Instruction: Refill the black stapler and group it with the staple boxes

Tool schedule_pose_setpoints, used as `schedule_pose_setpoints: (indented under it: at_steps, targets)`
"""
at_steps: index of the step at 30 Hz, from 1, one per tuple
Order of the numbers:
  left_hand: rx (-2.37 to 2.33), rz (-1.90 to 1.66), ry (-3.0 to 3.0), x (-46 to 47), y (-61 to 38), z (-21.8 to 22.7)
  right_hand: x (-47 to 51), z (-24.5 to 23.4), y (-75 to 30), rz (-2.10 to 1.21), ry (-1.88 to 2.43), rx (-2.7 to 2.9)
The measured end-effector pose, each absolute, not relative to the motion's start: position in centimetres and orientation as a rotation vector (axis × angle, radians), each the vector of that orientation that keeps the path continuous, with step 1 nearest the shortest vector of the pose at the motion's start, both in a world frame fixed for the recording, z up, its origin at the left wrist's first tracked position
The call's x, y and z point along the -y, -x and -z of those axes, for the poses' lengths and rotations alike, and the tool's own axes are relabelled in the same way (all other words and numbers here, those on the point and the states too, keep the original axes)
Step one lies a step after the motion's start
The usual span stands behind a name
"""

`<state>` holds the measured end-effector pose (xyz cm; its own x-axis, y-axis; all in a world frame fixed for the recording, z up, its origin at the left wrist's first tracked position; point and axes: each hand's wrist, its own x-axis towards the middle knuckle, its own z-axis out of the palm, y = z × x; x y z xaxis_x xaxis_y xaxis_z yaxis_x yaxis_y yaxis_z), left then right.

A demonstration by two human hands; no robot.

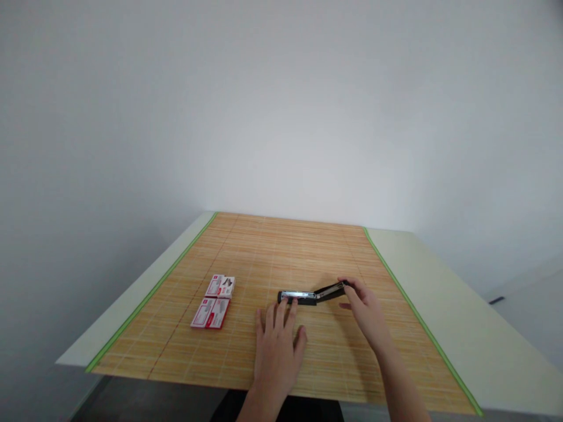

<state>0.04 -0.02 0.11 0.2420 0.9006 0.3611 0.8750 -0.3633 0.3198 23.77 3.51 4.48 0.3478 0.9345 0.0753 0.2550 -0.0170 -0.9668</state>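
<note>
A black stapler (323,293) lies folded wide apart on the bamboo mat, its base to the left and its upper arm tilted up to the right. My left hand (277,346) rests with fingers spread, the fingertips touching the near edge of the stapler's base. The raised end of the stapler's arm is pinched between the thumb and fingers of my right hand (363,308). Left of the hands are a small red-and-white box (220,285) with a stapler picture and a second red-and-white box (210,313) just in front of it.
The bamboo mat (281,246) with green edging covers most of the white table (444,299). A pale wall (281,117) stands behind the table. At the far right a small dark object (497,300) shows beyond the table's edge.
</note>
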Motion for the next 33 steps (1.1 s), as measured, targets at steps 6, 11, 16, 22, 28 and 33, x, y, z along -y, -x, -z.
schedule_pose_setpoints:
  at_steps: [6,11,16,22,28,33]
  targets:
    - [-1.731,-0.785,-2.439,0.0,-0.1,-0.4,-2.6,-0.6,-24.9,-0.997,1.354,0.773]
    - [-1.698,-0.848,-2.367,-0.1,0.6,-0.4,-1.9,-0.1,-24.9,-1.035,1.396,0.713]
    - [-2.029,-1.002,-2.227,-0.4,6.4,-1.1,0.6,-0.7,-25.7,-0.643,1.519,0.818]
    - [-2.403,-0.856,-2.158,0.2,12.1,-0.9,4.4,-1.8,-23.2,-0.478,1.578,0.978]
    - [-1.824,-0.805,-2.292,1.1,8.7,-0.3,5.0,-1.0,-17.8,-1.022,1.495,1.102]
    - [-1.341,-0.787,-2.191,0.2,5.6,-1.5,4.3,-0.9,-15.6,-1.363,1.42,1.073]
